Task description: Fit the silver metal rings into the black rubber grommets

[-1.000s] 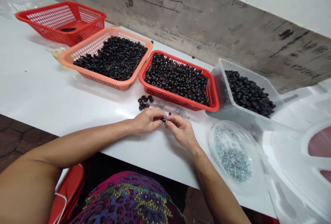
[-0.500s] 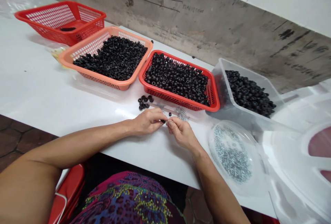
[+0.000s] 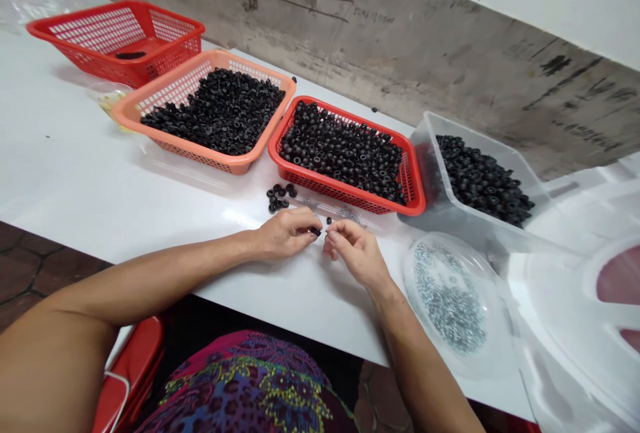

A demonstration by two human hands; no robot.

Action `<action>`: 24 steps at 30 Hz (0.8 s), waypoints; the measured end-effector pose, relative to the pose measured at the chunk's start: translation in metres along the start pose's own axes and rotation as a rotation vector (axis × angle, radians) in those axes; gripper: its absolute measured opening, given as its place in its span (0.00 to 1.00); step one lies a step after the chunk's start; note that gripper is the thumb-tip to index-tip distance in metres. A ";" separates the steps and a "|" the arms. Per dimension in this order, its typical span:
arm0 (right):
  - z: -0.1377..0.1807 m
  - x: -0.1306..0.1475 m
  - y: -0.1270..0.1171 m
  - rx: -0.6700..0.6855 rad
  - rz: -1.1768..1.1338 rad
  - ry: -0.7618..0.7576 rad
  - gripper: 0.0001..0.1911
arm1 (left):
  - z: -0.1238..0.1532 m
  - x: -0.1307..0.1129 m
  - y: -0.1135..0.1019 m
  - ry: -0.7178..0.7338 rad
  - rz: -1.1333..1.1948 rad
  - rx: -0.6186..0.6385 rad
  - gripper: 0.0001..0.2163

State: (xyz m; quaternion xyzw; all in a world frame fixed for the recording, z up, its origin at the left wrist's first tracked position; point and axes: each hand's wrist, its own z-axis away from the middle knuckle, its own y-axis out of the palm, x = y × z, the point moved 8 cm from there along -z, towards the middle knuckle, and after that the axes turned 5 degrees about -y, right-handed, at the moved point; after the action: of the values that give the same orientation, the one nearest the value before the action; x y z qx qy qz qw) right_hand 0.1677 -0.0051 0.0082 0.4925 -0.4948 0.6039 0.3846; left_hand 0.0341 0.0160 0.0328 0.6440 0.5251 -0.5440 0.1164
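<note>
My left hand [image 3: 287, 233] rests on the white table [image 3: 75, 166] and pinches a small black ring-shaped part [image 3: 315, 231] at its fingertips. My right hand [image 3: 356, 251] sits just to the right, fingers curled in a pinch close to that part; what it holds is too small to make out. One loose black piece [image 3: 329, 221] lies between the two hands. A small cluster of black rings [image 3: 280, 196] lies just beyond my left hand, and a scatter of tiny silver metal pieces [image 3: 350, 214] lies beyond my right hand.
Along the wall stand an almost bare red basket [image 3: 165, 23], an orange basket [image 3: 125, 109] of black parts, a red basket [image 3: 415, 186] of black parts and a clear tub [image 3: 425, 136] of black parts. A clear lid [image 3: 415, 286] holds silver pieces. White foam trays [image 3: 575, 299] lie at right.
My right hand has drawn slightly away to the right from my left hand's fingertips, opening a small gap. My left hand keeps its pinch on the black part.
</note>
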 end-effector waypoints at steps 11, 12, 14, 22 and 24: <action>0.000 0.002 0.008 0.068 0.041 -0.064 0.10 | 0.000 -0.008 0.000 0.085 0.064 -0.001 0.07; 0.001 0.003 0.008 0.070 0.080 -0.073 0.12 | 0.000 -0.008 0.000 0.087 0.055 0.002 0.07; 0.002 0.003 0.007 0.088 0.147 -0.075 0.16 | 0.001 -0.007 0.001 0.100 0.024 0.012 0.08; 0.006 -0.003 0.016 0.271 0.000 0.052 0.24 | 0.003 -0.010 0.006 0.145 -0.035 0.054 0.08; 0.005 -0.003 0.015 0.255 -0.004 0.058 0.24 | 0.004 -0.011 0.006 0.149 -0.016 0.057 0.08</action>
State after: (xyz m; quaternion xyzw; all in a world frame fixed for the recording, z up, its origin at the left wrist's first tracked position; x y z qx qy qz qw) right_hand 0.1553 -0.0133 0.0022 0.5207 -0.4017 0.6750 0.3345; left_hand 0.0384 0.0047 0.0382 0.6816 0.5216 -0.5103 0.0545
